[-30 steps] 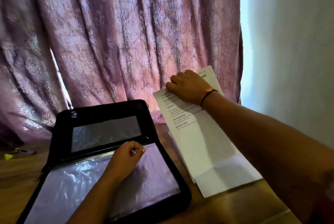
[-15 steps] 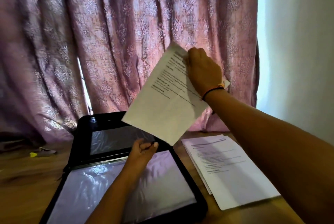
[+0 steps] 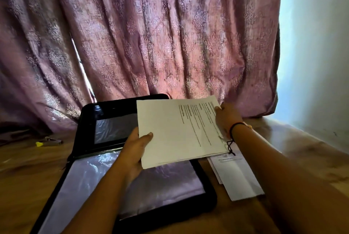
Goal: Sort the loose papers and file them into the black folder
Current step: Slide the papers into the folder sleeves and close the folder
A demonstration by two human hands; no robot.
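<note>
A black folder lies open on the wooden table, its clear plastic sleeves facing up. Above it I hold a thin stack of printed white sheets turned sideways, roughly level. My left hand grips the stack's left edge, thumb on top. My right hand grips the right edge, where the print is. More loose papers lie on the table to the right of the folder, partly under my right forearm.
A pink patterned curtain hangs right behind the table. A white wall stands at the right. A small tool with a yellow tip lies at the far left on the wooden table.
My right hand lifted sheets off the pile, raised them, then brought them down level over the folder. My left hand left the plastic sleeve and took hold of the sheets' left edge.
</note>
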